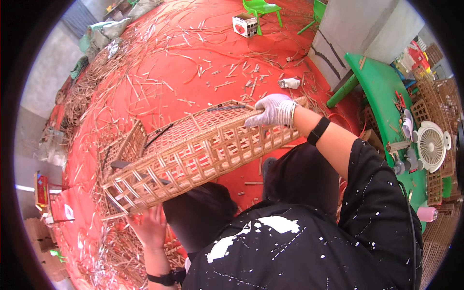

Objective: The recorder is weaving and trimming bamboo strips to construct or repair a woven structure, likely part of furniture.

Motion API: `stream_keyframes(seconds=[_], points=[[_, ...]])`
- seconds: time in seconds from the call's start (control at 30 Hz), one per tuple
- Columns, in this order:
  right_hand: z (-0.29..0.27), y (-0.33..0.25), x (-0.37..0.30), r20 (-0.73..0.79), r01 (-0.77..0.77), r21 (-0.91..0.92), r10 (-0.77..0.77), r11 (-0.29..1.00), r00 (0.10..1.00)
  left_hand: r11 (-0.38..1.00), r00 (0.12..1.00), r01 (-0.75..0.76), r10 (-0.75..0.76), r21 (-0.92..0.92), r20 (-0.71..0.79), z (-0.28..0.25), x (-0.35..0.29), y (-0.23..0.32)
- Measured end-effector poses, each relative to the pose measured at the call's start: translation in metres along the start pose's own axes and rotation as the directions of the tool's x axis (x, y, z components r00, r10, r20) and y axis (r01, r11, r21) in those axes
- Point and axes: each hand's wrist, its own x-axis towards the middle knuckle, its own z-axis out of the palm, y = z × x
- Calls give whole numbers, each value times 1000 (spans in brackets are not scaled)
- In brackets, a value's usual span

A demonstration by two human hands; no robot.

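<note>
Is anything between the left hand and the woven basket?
Nothing visible: the open left hand is right at the lower left edge of the woven basket, though contact is unclear. The gloved right hand grips its upper edge, farther right.

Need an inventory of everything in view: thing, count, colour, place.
Woven basket: 1, tan, tilted across centre
Loose strips: many, tan, floor, densest left
Floor covering: 1, red, underneath
Chairs: 2, green, top
Box: 1, mostly white, beside a chair
Crumpled item: 1, white, floor beyond basket; kind unclear
Sacks: several, pale and green, upper left
Pillar: 1, grey, upper right
Table: 1, green, right
Fan: 1, white, right
Cup-like item: 1, pink, lower right
Background wickerwork: several, tan, far right
Rim clutter: too small to tell
Shirt: 1, black and white, bottom
Wristbands: 2, black, both arms
Left hand: 1, bare, by basket's lower-left end
Right hand: 1, pale-gloved, on basket's upper rim
</note>
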Motion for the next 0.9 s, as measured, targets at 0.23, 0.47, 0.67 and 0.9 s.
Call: stream_keyframes(seconds=[0.23,0.47,0.67,0.9], points=[[6,-53,-17,16,21,64,-22,998,1000,992,908,-107,126,-69,399,85,80,67],[-10,-70,-15,36,-84,665,81,742,996,862,872,-446,356,243,337,194,139,74],[-29,-64,18,-44,-76,767,171,637,984,449,772,-632,295,632,563,205,90,-7],[-70,-44,74,-21,-34,935,150,353,989,267,758,-636,37,724,652,144,30,-26]])
